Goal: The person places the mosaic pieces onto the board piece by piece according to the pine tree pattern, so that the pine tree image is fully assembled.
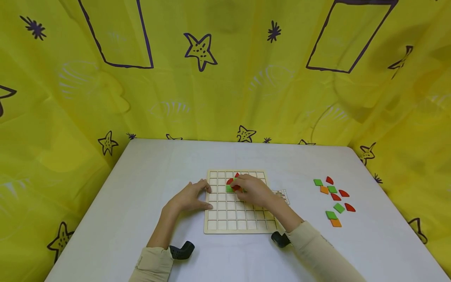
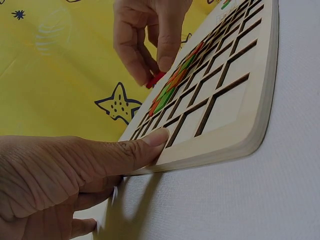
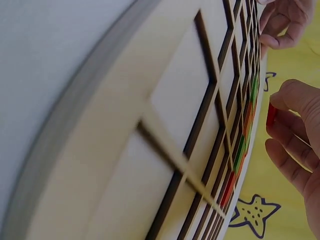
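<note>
A wooden grid board [image 1: 243,232] with square cells lies in front of me. My left hand [image 1: 192,197] rests on its left edge, thumb [image 2: 145,145] laid along the top of the frame and fingers farther up the edge. Over the upper middle cells, my right hand [image 1: 255,190] pinches a red tile [image 3: 271,114] between thumb and fingers; in the left wrist view it is just above the cells. Below it, several green, orange and red tiles sit in the grid, among them a green tile [image 1: 229,188] and a red one [image 1: 237,174]. The right hand partly covers them.
Loose tiles lie scattered on the white table [image 1: 158,156] to the right: red quarter rounds [image 1: 350,207], green tiles [image 1: 318,182] and orange ones [image 1: 336,223]. A printed grid card [image 1: 283,194] shows beside the board, partly under my right forearm. Yellow patterned cloth [image 1: 225,90] surrounds the table.
</note>
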{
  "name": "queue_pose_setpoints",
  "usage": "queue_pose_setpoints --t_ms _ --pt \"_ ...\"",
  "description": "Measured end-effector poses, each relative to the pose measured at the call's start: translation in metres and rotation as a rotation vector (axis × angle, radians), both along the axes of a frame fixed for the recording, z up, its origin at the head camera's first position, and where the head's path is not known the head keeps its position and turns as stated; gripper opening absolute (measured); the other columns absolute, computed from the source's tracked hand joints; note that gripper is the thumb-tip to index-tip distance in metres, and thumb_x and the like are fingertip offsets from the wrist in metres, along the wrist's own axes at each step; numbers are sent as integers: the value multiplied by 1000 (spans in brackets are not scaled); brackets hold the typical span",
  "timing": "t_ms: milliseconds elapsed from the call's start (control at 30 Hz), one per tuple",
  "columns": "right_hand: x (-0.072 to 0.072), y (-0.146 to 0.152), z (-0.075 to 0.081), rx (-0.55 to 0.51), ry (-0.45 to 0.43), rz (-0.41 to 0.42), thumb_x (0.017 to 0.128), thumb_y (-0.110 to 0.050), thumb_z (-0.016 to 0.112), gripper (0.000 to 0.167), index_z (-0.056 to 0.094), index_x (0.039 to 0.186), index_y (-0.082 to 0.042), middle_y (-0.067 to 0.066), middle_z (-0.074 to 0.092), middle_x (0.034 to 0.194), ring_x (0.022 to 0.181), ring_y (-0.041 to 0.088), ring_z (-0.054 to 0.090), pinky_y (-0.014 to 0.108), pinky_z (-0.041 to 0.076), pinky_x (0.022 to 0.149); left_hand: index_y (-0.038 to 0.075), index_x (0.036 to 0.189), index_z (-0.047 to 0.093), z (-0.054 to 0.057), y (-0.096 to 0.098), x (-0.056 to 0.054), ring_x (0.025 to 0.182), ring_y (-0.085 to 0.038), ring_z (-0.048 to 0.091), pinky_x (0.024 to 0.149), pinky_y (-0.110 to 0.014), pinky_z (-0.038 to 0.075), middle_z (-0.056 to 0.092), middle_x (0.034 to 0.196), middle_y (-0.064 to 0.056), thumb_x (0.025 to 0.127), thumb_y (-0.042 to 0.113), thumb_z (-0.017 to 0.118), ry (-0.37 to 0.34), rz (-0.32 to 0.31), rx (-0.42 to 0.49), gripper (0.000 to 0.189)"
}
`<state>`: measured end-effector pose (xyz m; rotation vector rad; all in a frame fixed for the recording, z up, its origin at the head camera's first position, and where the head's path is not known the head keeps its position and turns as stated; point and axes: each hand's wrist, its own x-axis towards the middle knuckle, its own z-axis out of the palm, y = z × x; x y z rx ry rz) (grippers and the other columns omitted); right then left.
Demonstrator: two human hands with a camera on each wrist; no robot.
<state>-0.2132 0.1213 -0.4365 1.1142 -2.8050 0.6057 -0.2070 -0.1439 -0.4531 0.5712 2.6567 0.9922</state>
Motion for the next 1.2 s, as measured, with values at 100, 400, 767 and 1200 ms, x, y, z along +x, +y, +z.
queue_pose_setpoints --t_ms 100,400,767,1200 --pt "-2 -8 0 -2 -4 26 92 -4 71 22 73 114 -6 6 69 108 94 20 63 34 58 83 14 107 59 0 -1 -1 134 -31 54 125 -60 18 63 132 -9 79 22 90 8 -10 3 43" --pt "-9 -29 -2 -5 -85 65 93 -3 70 22 73 115 -4 4 69 109 99 19 62 37 56 90 13 107 59 -2 -2 -2 128 -29 57 125 -61 16 63 126 -8 79 21 90 30 -44 16 43" --pt "-13 -35 -5 35 -143 47 94 0 67 23 73 114 -10 2 68 112 103 17 62 35 56 91 13 106 58 -2 -1 -2 127 -29 57 124 -62 17 63 129 -8 80 22 90 26 -50 14 42" --pt "-10 -36 -7 36 -138 85 96 0 65 23 72 116 -8 4 70 116 113 20 64 37 55 99 12 106 58 0 -1 0 127 -29 58 124 -62 17 63 127 -9 80 20 90 34 -43 9 42"
